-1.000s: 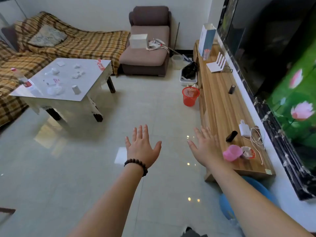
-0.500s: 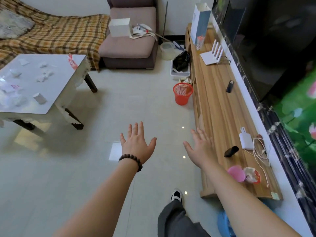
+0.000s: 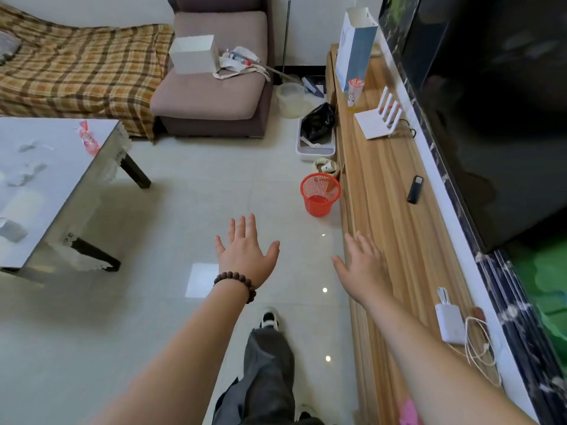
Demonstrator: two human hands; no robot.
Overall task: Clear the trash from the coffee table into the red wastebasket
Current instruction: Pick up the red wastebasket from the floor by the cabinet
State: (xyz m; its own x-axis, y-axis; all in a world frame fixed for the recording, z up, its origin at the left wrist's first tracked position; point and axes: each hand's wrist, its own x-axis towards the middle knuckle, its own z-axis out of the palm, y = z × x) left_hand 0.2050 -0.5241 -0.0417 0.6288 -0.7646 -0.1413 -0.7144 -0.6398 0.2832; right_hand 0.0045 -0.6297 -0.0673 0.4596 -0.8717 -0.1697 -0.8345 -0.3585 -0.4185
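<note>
The red mesh wastebasket (image 3: 320,194) stands on the tiled floor against the wooden TV bench, ahead of me. The white coffee table (image 3: 58,191) is at the left, with crumpled white paper scraps (image 3: 26,174), a small white cup (image 3: 12,230) and a pink wrapper (image 3: 88,140) on it. My left hand (image 3: 247,256), with a bead bracelet on its wrist, is held out over the floor with its fingers spread and empty. My right hand (image 3: 363,265) hovers beside the bench edge, also spread and empty. Both hands are short of the basket.
A long wooden TV bench (image 3: 395,210) runs along the right, carrying a router, a remote, a charger and a paper bag, with a large TV above it. A brown armchair (image 3: 211,87) and a plaid-covered sofa stand at the back. A white tray with a black bag lies beyond the basket.
My view has advanced toward the wastebasket, which now appears larger and nearer. The coffee table has slid off to the left. My leg and shoe have come into view below; both hands remain spread.
</note>
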